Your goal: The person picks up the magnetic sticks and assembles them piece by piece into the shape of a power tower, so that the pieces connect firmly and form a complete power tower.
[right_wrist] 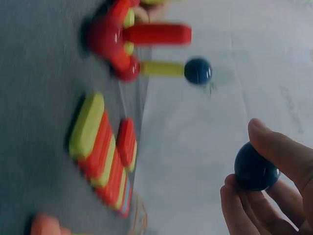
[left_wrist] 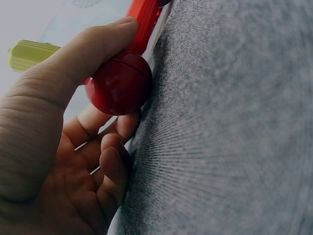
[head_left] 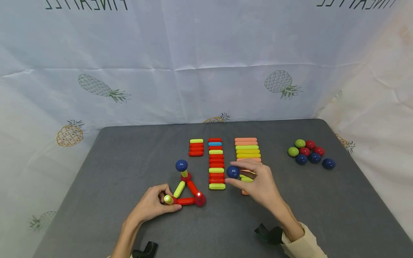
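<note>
My left hand (head_left: 151, 205) grips the left corner of a triangular frame of rods and balls standing on the table. In the left wrist view, the thumb lies along a red rod (left_wrist: 143, 29) beside the corner's red ball (left_wrist: 120, 84). A yellow-green rod (head_left: 168, 199) rises from that corner. At the back corner another upright rod carries a blue ball (head_left: 181, 165). From the right corner's red ball (head_left: 200, 200) stands a bare red rod (right_wrist: 159, 34). My right hand (head_left: 259, 184) pinches a loose blue ball (head_left: 233, 172), raised and apart from the frame.
Rods lie in columns: a short red stack (head_left: 196, 149), a longer red and yellow-green one (head_left: 216, 165), and an orange and yellow one (head_left: 247, 151) partly behind my right hand. Loose green, red and blue balls (head_left: 328, 163) sit at the right. Patterned cloth (head_left: 180, 93) hangs behind the table.
</note>
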`<control>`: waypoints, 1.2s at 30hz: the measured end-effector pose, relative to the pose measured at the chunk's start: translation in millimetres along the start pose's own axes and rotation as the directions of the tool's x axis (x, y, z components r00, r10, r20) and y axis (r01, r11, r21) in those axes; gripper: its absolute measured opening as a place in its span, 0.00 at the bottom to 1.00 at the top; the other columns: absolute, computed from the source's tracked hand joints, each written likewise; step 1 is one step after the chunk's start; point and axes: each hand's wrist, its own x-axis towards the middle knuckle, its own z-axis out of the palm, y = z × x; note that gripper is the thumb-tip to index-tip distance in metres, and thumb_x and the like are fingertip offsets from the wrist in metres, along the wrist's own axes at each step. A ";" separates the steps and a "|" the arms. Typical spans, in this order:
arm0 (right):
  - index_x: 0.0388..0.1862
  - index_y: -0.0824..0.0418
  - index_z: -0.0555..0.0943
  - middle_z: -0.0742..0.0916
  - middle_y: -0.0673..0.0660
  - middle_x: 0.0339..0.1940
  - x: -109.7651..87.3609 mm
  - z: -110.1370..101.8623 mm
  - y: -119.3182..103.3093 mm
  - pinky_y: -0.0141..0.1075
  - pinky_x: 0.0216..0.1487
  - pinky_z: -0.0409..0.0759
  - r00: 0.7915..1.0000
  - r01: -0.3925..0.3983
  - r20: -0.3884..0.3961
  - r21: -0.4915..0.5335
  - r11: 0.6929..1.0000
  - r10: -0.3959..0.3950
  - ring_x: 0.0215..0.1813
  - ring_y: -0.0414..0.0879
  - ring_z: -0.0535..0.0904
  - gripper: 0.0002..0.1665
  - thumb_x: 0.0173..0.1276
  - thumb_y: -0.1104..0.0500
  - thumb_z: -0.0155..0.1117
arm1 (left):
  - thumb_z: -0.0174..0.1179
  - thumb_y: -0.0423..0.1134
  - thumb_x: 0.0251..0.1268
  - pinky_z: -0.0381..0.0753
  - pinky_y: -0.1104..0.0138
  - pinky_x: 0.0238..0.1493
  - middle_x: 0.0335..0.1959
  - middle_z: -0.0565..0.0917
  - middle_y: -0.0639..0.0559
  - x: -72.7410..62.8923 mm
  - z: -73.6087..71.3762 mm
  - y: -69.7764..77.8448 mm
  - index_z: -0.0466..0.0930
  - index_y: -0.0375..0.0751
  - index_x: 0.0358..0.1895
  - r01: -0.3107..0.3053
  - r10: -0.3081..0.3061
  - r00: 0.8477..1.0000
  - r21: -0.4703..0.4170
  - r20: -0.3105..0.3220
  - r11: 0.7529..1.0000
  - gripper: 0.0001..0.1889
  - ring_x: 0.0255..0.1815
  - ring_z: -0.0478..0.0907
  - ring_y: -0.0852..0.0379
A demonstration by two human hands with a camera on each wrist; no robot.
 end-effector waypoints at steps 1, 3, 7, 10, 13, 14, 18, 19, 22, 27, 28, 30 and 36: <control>0.53 0.62 0.87 0.88 0.58 0.50 0.2 6.8 -3.4 0.40 0.53 0.87 1.000 -0.004 0.024 0.019 1.000 0.003 0.51 0.50 0.86 0.26 0.54 0.63 0.82 | 0.81 0.48 0.48 0.65 0.72 0.21 0.19 0.73 0.59 0.0 0.1 0.3 0.77 0.45 0.28 -0.002 0.002 1.000 0.004 0.001 1.000 0.20 0.18 0.64 0.69; 0.53 0.61 0.88 0.88 0.58 0.49 0.7 19.4 -9.2 0.42 0.53 0.87 0.997 0.006 0.074 0.060 0.998 -0.010 0.51 0.50 0.85 0.25 0.55 0.63 0.82 | 0.82 0.49 0.47 0.65 0.72 0.21 0.19 0.73 0.60 0.0 0.2 1.1 0.77 0.45 0.28 0.001 -0.001 1.000 0.013 -0.001 1.000 0.20 0.18 0.63 0.69; 0.54 0.61 0.87 0.89 0.57 0.49 1.2 40.4 -17.7 0.41 0.54 0.87 0.985 0.064 0.156 0.101 0.993 -0.079 0.51 0.49 0.86 0.24 0.57 0.62 0.81 | 0.82 0.49 0.46 0.64 0.73 0.20 0.17 0.71 0.60 -0.1 1.2 2.3 0.77 0.46 0.27 0.015 -0.015 1.000 0.033 -0.005 0.999 0.21 0.17 0.63 0.69; 0.55 0.60 0.87 0.89 0.56 0.49 0.0 52.7 -21.8 0.43 0.54 0.87 0.973 0.090 0.203 0.108 0.990 -0.111 0.52 0.48 0.86 0.24 0.57 0.62 0.81 | 0.82 0.50 0.45 0.64 0.73 0.20 0.17 0.71 0.60 -0.1 2.2 2.5 0.77 0.46 0.26 0.022 -0.022 1.000 0.042 -0.007 0.999 0.21 0.16 0.63 0.69; 0.54 0.59 0.88 0.88 0.54 0.48 -1.1 62.8 -23.2 0.44 0.54 0.87 0.964 0.092 0.238 0.110 0.990 -0.116 0.50 0.46 0.86 0.24 0.57 0.62 0.81 | 0.82 0.50 0.45 0.64 0.72 0.19 0.16 0.71 0.60 0.2 2.6 2.1 0.76 0.46 0.26 0.020 -0.020 1.000 0.043 -0.008 0.999 0.21 0.16 0.63 0.69; 0.54 0.59 0.88 0.88 0.54 0.47 -1.3 65.6 -23.0 0.45 0.54 0.87 0.962 0.091 0.248 0.109 0.990 -0.115 0.50 0.45 0.86 0.24 0.57 0.62 0.81 | 0.82 0.50 0.45 0.64 0.72 0.19 0.16 0.71 0.60 0.2 2.6 2.1 0.77 0.46 0.26 0.021 -0.020 1.000 0.042 -0.008 0.999 0.21 0.16 0.63 0.68; 0.54 0.59 0.88 0.87 0.54 0.46 -1.7 73.6 -20.4 0.46 0.55 0.87 0.954 0.076 0.282 0.097 0.992 -0.100 0.49 0.45 0.86 0.23 0.58 0.62 0.80 | 0.82 0.50 0.45 0.63 0.73 0.20 0.17 0.71 0.60 0.0 2.3 1.9 0.76 0.46 0.26 0.027 -0.027 1.000 0.046 -0.006 0.999 0.21 0.16 0.63 0.68; 0.54 0.59 0.88 0.87 0.54 0.46 -1.9 74.6 -19.8 0.46 0.55 0.87 0.953 0.071 0.288 0.097 0.993 -0.096 0.49 0.46 0.86 0.23 0.58 0.62 0.80 | 0.82 0.50 0.45 0.63 0.73 0.20 0.17 0.71 0.60 0.0 2.2 1.8 0.76 0.46 0.26 0.029 -0.029 1.000 0.049 -0.004 0.998 0.21 0.16 0.63 0.68; 0.54 0.60 0.87 0.87 0.55 0.46 -2.0 76.3 -18.3 0.48 0.56 0.86 0.951 0.049 0.300 0.115 0.992 -0.082 0.50 0.47 0.86 0.22 0.59 0.63 0.80 | 0.82 0.50 0.45 0.63 0.73 0.20 0.18 0.71 0.60 -0.1 1.5 2.4 0.76 0.46 0.26 0.032 -0.032 0.999 0.053 -0.003 0.998 0.21 0.17 0.63 0.68; 0.56 0.58 0.86 0.87 0.55 0.47 -1.9 76.0 -17.2 0.46 0.55 0.87 0.949 0.066 0.300 0.111 0.992 -0.096 0.51 0.47 0.86 0.25 0.59 0.60 0.80 | 0.82 0.51 0.45 0.63 0.73 0.20 0.18 0.70 0.60 -1.0 0.6 3.1 0.76 0.46 0.26 0.028 -0.028 1.000 0.058 -0.004 0.998 0.22 0.17 0.63 0.68; 0.57 0.58 0.86 0.87 0.55 0.48 -2.1 74.9 -17.8 0.46 0.55 0.87 0.949 0.070 0.301 0.106 0.992 -0.099 0.51 0.47 0.86 0.26 0.59 0.60 0.80 | 0.82 0.51 0.45 0.63 0.73 0.20 0.17 0.71 0.59 -1.3 0.5 3.1 0.77 0.46 0.27 0.021 -0.021 1.000 0.056 -0.001 0.998 0.22 0.17 0.62 0.68; 0.60 0.57 0.85 0.87 0.55 0.50 -2.3 71.6 -18.5 0.47 0.56 0.86 0.950 0.075 0.295 0.092 0.993 -0.099 0.51 0.47 0.86 0.29 0.59 0.59 0.80 | 0.82 0.52 0.45 0.63 0.72 0.20 0.18 0.72 0.58 -2.3 -0.4 3.2 0.78 0.48 0.28 -0.003 0.002 1.000 0.053 0.013 0.999 0.21 0.17 0.62 0.68; 0.61 0.53 0.84 0.87 0.51 0.52 -4.0 39.3 -14.0 0.45 0.54 0.87 0.971 0.133 0.206 -0.041 0.990 -0.122 0.53 0.46 0.83 0.32 0.56 0.56 0.82 | 0.79 0.51 0.52 0.73 0.72 0.28 0.27 0.80 0.53 -7.3 -15.5 4.2 0.85 0.50 0.38 -0.096 0.093 0.973 0.004 0.213 0.995 0.16 0.26 0.70 0.67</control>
